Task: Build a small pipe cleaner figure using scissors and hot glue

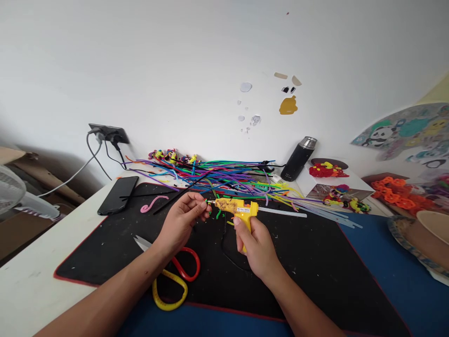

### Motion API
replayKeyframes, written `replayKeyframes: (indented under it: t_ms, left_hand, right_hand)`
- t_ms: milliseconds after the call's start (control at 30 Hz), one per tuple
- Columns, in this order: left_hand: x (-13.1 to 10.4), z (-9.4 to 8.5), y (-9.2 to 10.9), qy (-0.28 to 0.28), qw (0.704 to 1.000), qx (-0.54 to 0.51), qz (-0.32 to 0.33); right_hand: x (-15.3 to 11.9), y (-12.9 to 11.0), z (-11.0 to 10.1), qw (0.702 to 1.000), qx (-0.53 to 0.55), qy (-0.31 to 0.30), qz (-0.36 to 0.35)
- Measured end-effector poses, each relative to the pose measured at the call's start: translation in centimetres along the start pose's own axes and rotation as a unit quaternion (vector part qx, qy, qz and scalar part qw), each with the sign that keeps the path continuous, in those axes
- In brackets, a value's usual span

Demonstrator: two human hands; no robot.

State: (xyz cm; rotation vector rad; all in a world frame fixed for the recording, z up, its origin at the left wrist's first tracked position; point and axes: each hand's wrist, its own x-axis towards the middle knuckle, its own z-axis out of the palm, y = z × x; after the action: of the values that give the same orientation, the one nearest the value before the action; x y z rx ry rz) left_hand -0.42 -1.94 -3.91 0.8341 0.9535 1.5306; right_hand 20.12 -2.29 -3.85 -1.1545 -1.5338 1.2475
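Observation:
My right hand [255,238] is wrapped round the handle of a yellow glue gun [229,206], whose nozzle points left and from whose back a long pale glue stick [284,212] sticks out. At the nozzle tip, my left hand [185,214] pinches a small green piece [210,213], mostly hidden by the fingers. Beneath my left forearm lie scissors [170,290] with one red and one yellow handle loop. A pink curled pipe cleaner [150,206] rests on the black mat [298,276], left of my left hand.
Many coloured pipe cleaners [224,175] are heaped along the wall. A phone [118,195] lies at the left, below a power socket [108,133] with cables. A black flask [299,159] stands at the back right, beside a white box [322,185]. A round basket [410,248] is far right.

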Motion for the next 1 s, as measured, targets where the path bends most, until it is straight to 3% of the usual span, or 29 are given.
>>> replayKeyframes:
  t_ms: [1000]
  left_hand:
    - [0.04, 0.12, 0.15, 0.002, 1.0, -0.012, -0.004]
  right_hand:
    - [-0.2, -0.61, 0.16, 1.0, -0.013, 0.008, -0.005]
